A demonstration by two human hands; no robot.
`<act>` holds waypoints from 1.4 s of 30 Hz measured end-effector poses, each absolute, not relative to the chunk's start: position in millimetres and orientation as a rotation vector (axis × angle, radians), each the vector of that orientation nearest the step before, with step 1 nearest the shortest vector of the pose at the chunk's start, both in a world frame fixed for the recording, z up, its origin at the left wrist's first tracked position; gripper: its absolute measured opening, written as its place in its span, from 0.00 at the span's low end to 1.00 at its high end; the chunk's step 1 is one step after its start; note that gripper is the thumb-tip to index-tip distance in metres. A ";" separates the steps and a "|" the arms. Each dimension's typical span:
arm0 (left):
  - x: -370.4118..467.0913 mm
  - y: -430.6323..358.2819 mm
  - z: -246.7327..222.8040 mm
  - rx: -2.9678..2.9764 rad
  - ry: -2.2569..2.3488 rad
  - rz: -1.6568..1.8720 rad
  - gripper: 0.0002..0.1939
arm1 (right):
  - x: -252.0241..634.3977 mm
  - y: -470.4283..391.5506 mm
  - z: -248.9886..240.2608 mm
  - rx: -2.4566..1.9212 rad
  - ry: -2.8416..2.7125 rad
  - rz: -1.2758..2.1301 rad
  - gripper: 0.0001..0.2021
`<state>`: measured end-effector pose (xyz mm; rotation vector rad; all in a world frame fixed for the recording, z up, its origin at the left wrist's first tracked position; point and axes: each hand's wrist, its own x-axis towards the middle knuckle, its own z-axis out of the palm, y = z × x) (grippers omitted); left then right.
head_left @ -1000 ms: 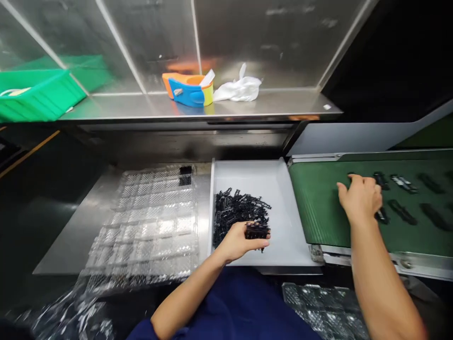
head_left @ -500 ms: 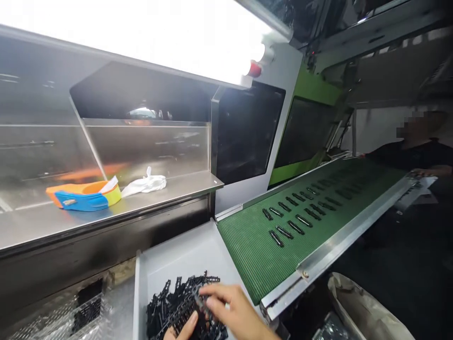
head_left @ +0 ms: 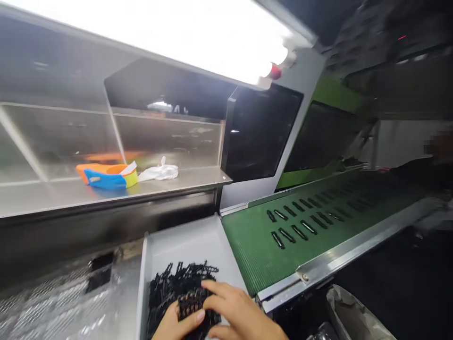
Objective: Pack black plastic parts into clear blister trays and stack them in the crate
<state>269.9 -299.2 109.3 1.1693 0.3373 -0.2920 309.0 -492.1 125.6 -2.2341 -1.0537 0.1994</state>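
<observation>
My left hand is closed around a row of black slotted plastic parts, with the thumb pressed along their near side. On the right end of the same row, the bent fingers of my right hand grip the parts; their undersides are hidden. Below and behind both hands lies a heap of similar black plastic parts, tangled together in a light grey tray.
A green conveyor belt carries two rows of black pieces towards a person at the far right. A blue and orange tape dispenser and a white cloth sit on a metal shelf. Below the belt stands an open bag.
The view has shifted, so the shelf and machine appear further right. The row of parts in my left hand now shows more fully, and my right fingers have come down against it.
</observation>
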 end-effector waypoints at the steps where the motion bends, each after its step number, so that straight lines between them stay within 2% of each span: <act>1: 263.9 -301.1 114.2 1.116 0.342 -0.301 0.27 | 304.5 -496.4 129.2 -2.208 -1.044 0.181 0.24; 4: 248.1 -306.1 129.7 0.907 0.270 -0.403 0.15 | 293.7 -509.6 129.9 -2.071 -0.960 0.080 0.31; 6: 245.4 -305.3 130.8 0.791 0.242 -0.508 0.11 | 292.8 -514.3 121.9 -1.926 -0.919 0.020 0.34; 10: 240.8 -299.3 115.9 0.686 0.289 -0.506 0.13 | 291.3 -511.0 108.2 -1.908 -0.943 0.013 0.39; 14: 228.4 -298.3 110.1 0.676 0.240 -0.484 0.21 | 281.9 -501.1 117.4 -1.980 -1.033 -0.022 0.40; 18: 221.0 -293.6 107.2 0.703 0.186 -0.457 0.17 | 280.4 -489.0 126.7 -2.065 -1.081 -0.041 0.39; 24: 215.1 -279.6 94.7 0.677 0.191 -0.429 0.21 | 293.5 -475.4 118.5 -2.024 -1.280 0.017 0.42; 29: 203.7 -262.3 93.2 0.727 0.240 -0.328 0.31 | 296.4 -449.4 102.7 -1.808 -1.117 0.386 0.42; 32: 192.9 -250.9 93.4 0.868 0.247 -0.081 0.34 | 294.3 -420.6 84.5 -1.569 -0.675 0.525 0.28; 34: 183.7 -239.9 90.6 1.012 0.249 0.091 0.33 | 291.8 -398.9 71.2 -1.499 -0.490 0.641 0.18; 35: 178.3 -232.7 88.1 1.096 0.239 0.154 0.32 | 289.8 -387.9 65.7 -1.479 -0.456 0.740 0.16; 38: 158.3 -205.1 77.8 1.356 0.203 0.215 0.29 | 279.2 -354.7 56.8 -1.419 -0.484 1.044 0.19; 42: 127.6 -164.2 64.5 1.617 0.321 0.110 0.40 | 259.3 -309.4 54.9 -1.382 -0.616 1.259 0.26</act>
